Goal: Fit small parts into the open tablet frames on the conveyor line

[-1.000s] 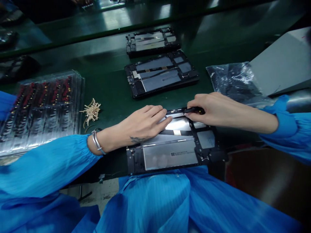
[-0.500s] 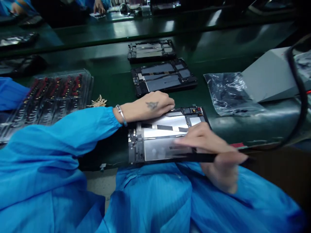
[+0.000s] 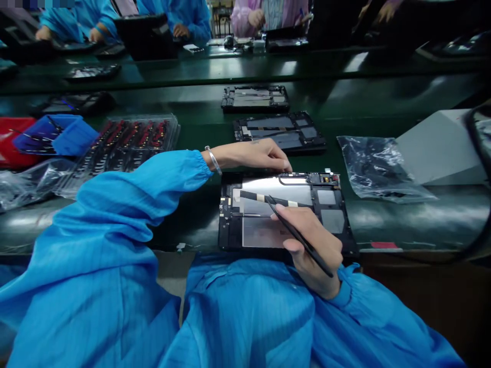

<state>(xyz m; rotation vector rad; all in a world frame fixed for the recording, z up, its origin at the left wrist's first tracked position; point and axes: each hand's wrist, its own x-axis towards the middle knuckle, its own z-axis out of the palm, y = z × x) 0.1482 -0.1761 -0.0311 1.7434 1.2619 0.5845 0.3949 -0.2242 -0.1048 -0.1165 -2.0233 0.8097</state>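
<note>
An opened tablet (image 3: pixel 264 232), its batteries and boards bare, lies flat on the green bench in front of me. My left hand (image 3: pixel 268 153) is closed at its far edge, fingers curled and pointing down; what the fingertips pinch is hidden. Black tweezers (image 3: pixel 297 232) are in my right hand (image 3: pixel 316 243), gripped between thumb and fingers over the tablet's middle. Their tips point up and left, close to the dark strip (image 3: pixel 249 195) across the silver battery. Whether the tips touch it I cannot tell.
Two more opened tablets (image 3: pixel 282 129) lie beyond mine. On the left are a clear tray (image 3: pixel 130 138) of small red-and-black parts and a blue bin (image 3: pixel 72 135). A plastic bag (image 3: pixel 379 168) and grey box (image 3: pixel 437 148) stand right, near a black cable (image 3: pixel 481 148). Co-workers sit opposite.
My view has tilted up and shifted left. The right hand, blurred before, has turned, bringing the tweezers over the tablet. My left hand stays at the tablet's far edge.
</note>
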